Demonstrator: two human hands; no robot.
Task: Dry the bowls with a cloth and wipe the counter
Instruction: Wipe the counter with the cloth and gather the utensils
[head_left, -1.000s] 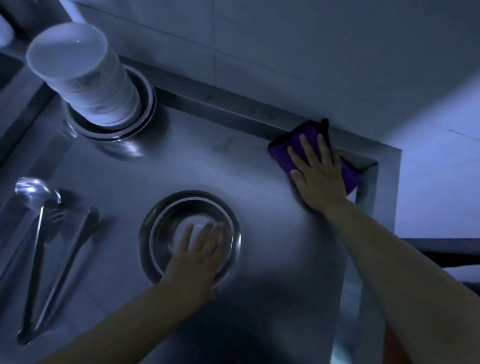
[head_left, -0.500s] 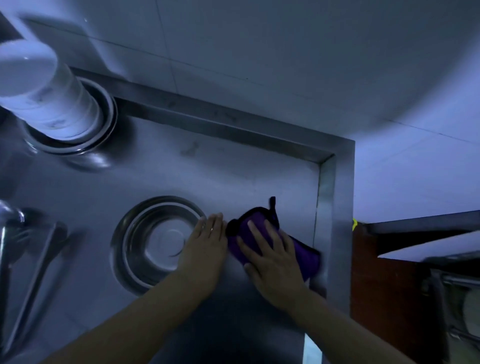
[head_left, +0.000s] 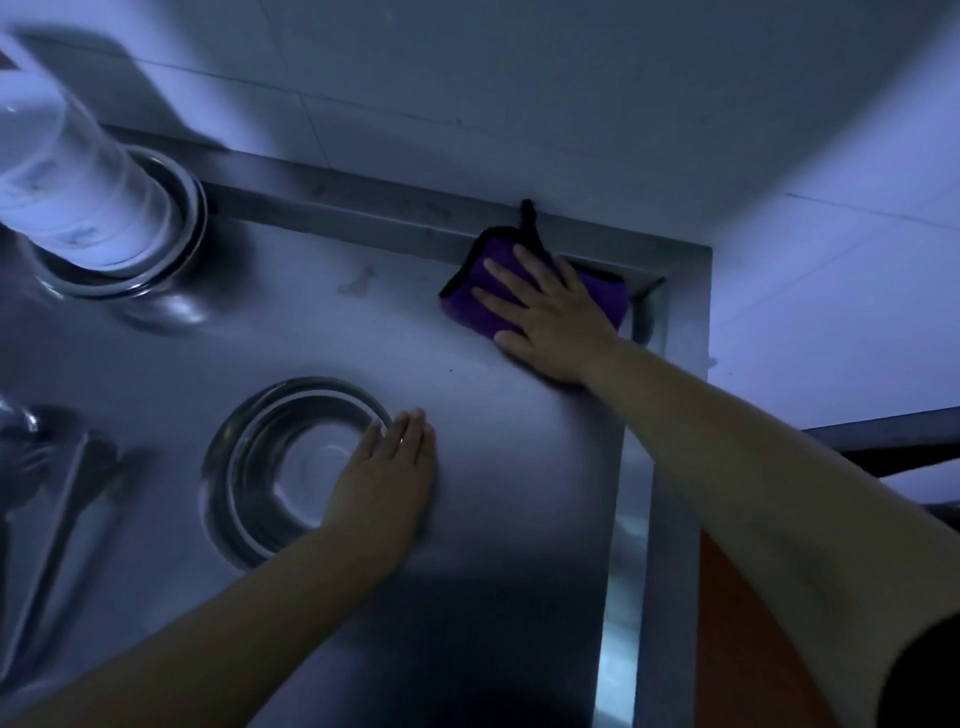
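Observation:
A folded purple cloth lies on the steel counter near its far right corner. My right hand presses flat on the cloth with straight, spread fingers. A steel bowl stands upright in the middle of the counter. My left hand rests flat on the counter, its inner edge against the bowl's right rim. At the far left a tall stack of white bowls stands inside a steel bowl.
Steel tongs and a ladle lie at the left edge. A raised steel rim runs along the counter's right and back sides, with tiled wall behind. A brown surface sits beyond the right rim.
My right hand has slid the cloth from beside the steel bowl back to the far right corner. My left hand stays by the bowl's right rim.

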